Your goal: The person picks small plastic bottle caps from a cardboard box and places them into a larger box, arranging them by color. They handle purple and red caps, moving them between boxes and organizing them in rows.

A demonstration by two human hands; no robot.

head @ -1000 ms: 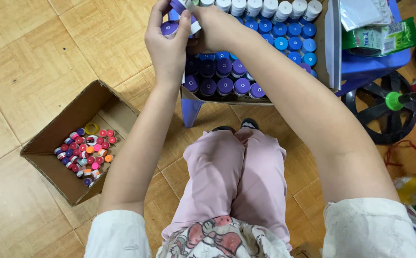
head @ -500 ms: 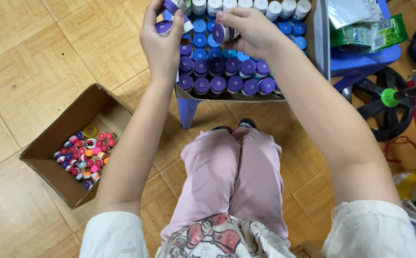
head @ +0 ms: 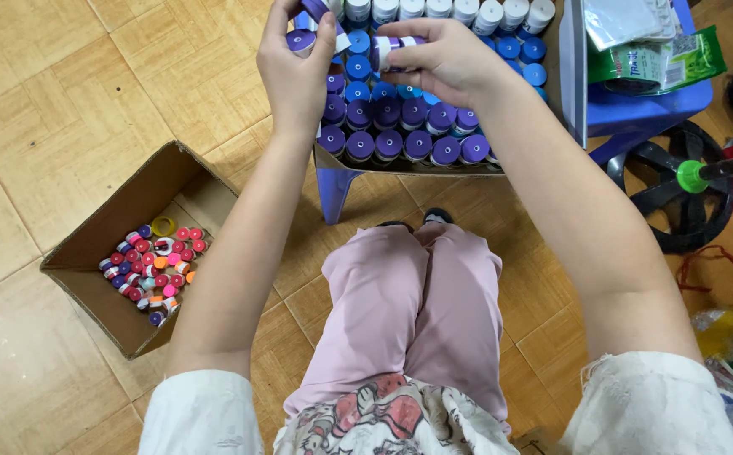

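Seen from above: left hand (head: 292, 72) clamped on purple-capped bottles (head: 314, 32), fingers curled round them just over the far left corner of the tray (head: 409, 166). Right hand (head: 444, 57) closed on one purple bottle (head: 393, 50), held sideways above the packed rows of purple caps (head: 400, 145) and blue caps (head: 518, 49). Hands apart, near each other. Open cardboard box (head: 97, 244) on the tiled floor to the left, holding loose coloured caps (head: 152, 265). Pink trousers (head: 417, 312) below.
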